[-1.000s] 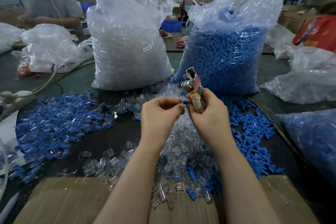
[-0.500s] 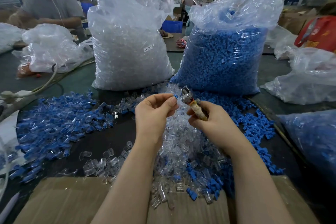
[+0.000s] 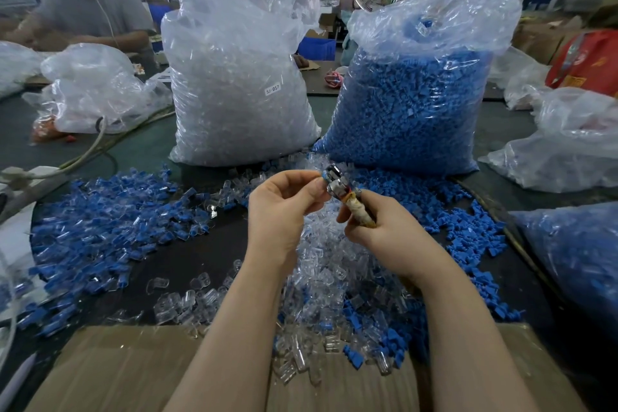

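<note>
Grips a small metal tool (image 3: 339,182) by its tape-wrapped handle in the right hand (image 3: 384,234), fingers curled round the handle, metal head tilted up toward the bag of clear caps (image 3: 240,104). Pinches a small blue cap (image 3: 323,175) between thumb and fingertips of the left hand (image 3: 281,207), right against the tool's head; mostly hidden by the fingers. Holds both hands close together, in front of the bag of clear caps and raised above the table (image 3: 200,251).

Reads "SJ 017" on a white sticker (image 3: 272,89) on the front of that bag.

Just right of the bag of clear caps, a bag of blue caps (image 3: 411,110), nearly touching it. In front of the bag of clear caps, beneath the hands, a heap of loose clear caps (image 3: 321,264). Front-left of the same bag, a wide spread of blue pieces (image 3: 100,221). Farthest in front of the bag, at the table's near edge, flat cardboard (image 3: 110,368) with a few caps lying on it.
</note>
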The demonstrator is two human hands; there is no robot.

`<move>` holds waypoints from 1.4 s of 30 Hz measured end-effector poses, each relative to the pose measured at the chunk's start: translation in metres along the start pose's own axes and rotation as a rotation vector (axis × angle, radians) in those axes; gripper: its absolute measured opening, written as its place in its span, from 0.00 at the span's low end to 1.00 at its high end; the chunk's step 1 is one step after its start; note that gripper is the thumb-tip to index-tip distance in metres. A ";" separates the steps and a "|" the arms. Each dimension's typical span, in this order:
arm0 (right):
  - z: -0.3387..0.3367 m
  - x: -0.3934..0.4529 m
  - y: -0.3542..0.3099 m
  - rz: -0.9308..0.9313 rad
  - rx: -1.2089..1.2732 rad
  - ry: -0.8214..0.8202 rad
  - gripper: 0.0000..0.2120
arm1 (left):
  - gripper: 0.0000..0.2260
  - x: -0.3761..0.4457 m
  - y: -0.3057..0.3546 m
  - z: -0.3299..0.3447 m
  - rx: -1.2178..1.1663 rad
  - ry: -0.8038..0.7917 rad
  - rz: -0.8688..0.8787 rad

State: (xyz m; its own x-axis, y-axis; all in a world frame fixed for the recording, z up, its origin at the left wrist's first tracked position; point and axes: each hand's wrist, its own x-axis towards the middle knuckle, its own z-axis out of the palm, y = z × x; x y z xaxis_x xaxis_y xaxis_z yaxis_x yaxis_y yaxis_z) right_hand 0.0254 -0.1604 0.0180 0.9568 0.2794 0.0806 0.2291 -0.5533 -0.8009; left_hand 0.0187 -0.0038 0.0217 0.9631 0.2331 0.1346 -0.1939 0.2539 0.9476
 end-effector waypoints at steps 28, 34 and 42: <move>-0.010 0.001 0.033 0.525 -0.455 0.362 0.09 | 0.09 0.023 0.011 -0.108 -1.026 0.785 -0.290; -0.012 -0.003 0.035 0.686 -0.479 0.346 0.15 | 0.10 0.024 0.010 -0.120 -1.268 0.829 -0.113; -0.007 -0.003 0.033 0.688 -0.565 0.283 0.13 | 0.03 0.022 0.011 -0.084 -0.006 0.339 -0.346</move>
State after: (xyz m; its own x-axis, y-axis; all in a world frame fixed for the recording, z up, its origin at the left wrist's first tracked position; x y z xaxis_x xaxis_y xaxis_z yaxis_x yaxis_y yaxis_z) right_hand 0.0313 -0.1849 -0.0046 0.9054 -0.4120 -0.1029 -0.4221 -0.8465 -0.3245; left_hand 0.0219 0.0831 0.0103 0.8563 0.4267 -0.2910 0.1250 0.3755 0.9184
